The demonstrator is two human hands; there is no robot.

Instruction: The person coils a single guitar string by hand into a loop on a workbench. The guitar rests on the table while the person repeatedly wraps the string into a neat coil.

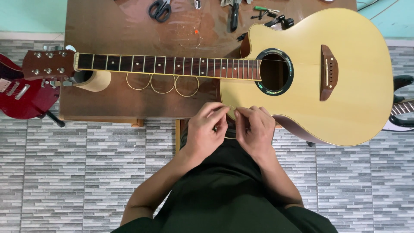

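Note:
An acoustic guitar (345,86) with a pale top lies flat across a brown wooden table (103,30), its neck (168,65) pointing left and its headstock (47,64) past the table's left end. My left hand (207,129) and my right hand (254,129) meet at the table's near edge, just below the guitar's body. Both pinch a thin coiled guitar string (228,137) between their fingertips. Three coiled strings (163,84) lie in a row on the table under the neck.
Scissors (160,9), a small bottle and several dark tools (271,17) lie at the table's far edge. A round neck rest (92,80) props the neck. A red electric guitar (21,92) stands at left, another guitar (403,110) at right. Grey tiled floor lies below.

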